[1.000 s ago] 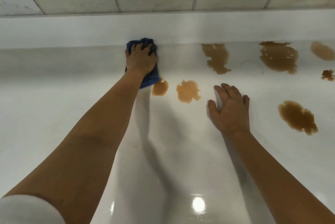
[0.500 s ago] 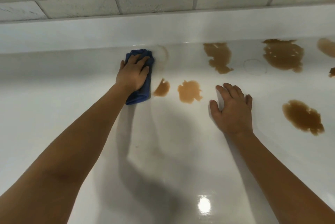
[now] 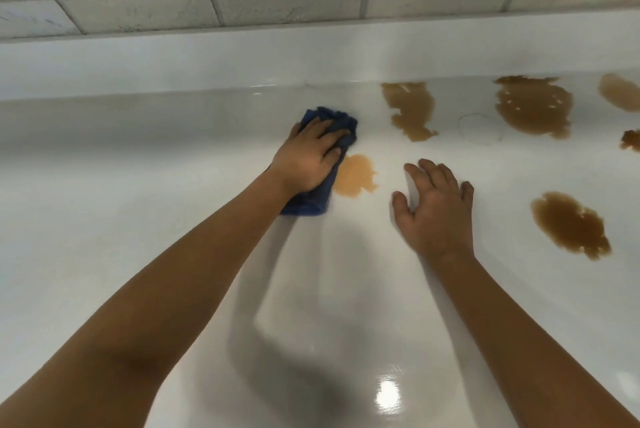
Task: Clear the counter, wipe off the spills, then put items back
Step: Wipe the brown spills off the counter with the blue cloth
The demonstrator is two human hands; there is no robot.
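Glossy white counter (image 3: 138, 219), brown spills (image 3: 533, 105); left grip (image 3: 306, 159) presses cloth (image 3: 311, 202), right (image 3: 436, 209) flat.

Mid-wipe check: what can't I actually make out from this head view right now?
- Counter under the blue cloth: hidden by cloth and left hand; any spill there is unseen.
- Light brown spill: its left edge runs under the cloth.
- Two spills at the right edge: cut off by the frame.
- Surface beneath the right hand: covered.
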